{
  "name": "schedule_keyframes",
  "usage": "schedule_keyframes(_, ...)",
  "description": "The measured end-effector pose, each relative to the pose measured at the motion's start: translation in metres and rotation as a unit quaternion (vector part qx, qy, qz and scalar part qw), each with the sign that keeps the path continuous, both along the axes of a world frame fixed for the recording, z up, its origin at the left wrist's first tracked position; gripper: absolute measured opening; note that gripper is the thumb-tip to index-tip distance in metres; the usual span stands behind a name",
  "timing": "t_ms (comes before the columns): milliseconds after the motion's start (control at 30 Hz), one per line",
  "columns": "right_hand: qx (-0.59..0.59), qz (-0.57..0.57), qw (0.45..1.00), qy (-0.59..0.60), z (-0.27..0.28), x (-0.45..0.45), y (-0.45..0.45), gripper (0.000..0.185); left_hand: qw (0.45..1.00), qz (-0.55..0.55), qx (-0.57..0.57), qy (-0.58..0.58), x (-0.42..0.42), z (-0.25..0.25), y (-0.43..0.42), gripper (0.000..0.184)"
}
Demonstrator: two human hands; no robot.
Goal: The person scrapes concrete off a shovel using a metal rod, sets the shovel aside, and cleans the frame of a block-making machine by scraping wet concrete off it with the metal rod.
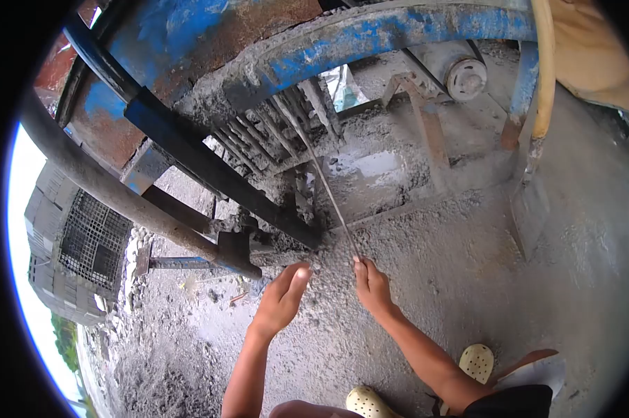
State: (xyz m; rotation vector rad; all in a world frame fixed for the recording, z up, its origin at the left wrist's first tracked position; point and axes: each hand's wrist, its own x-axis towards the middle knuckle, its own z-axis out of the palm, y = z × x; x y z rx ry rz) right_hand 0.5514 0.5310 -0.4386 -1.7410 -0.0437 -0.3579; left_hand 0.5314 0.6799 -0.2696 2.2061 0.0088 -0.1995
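My right hand [374, 287] is closed around the near end of a thin metal rod [333, 198]. The rod slants away up and left, its far part lying among the cement-caked bars [259, 139] beneath a blue machine [398, 31]. To the left, my left hand [281, 298] is raised over the gritty ground, thumb up and apart from the rod. Nothing shows in it, and its fingers are partly hidden behind the thumb side. Just beyond it ends a dark blue steel bar [217, 174], coated in dust.
A grey pipe [119, 177] runs along the left, near a stack of concrete blocks [46, 237]. On the right, a shovel with a yellow handle [546, 76] leans upright. Wet grey mix [154, 376] lies heaped lower left. Pale clogs [476, 362] are on my feet.
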Motion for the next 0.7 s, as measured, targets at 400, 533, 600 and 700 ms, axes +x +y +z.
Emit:
schedule_keyframes(400,0.029,-0.038,0.998,-0.037,-0.013,0.033,0.011,0.035,0.983,0.128,-0.041,-0.125,-0.058,0.028,-0.002,0.05)
schedule_keyframes(533,-0.192,-0.007,0.975,0.11,-0.038,0.054,0.014,0.03,0.98,0.141,-0.052,-0.129,-0.049,0.02,-0.004,0.047)
schedule_keyframes(600,-0.164,-0.022,0.983,0.083,-0.03,0.043,0.005,0.031,0.977,0.12,-0.017,-0.178,-0.05,0.01,0.0,0.042)
schedule_keyframes(700,-0.088,-0.025,0.996,0.0,-0.02,0.043,-0.004,0.031,0.967,0.126,-0.032,-0.219,-0.04,0.001,0.007,0.039)
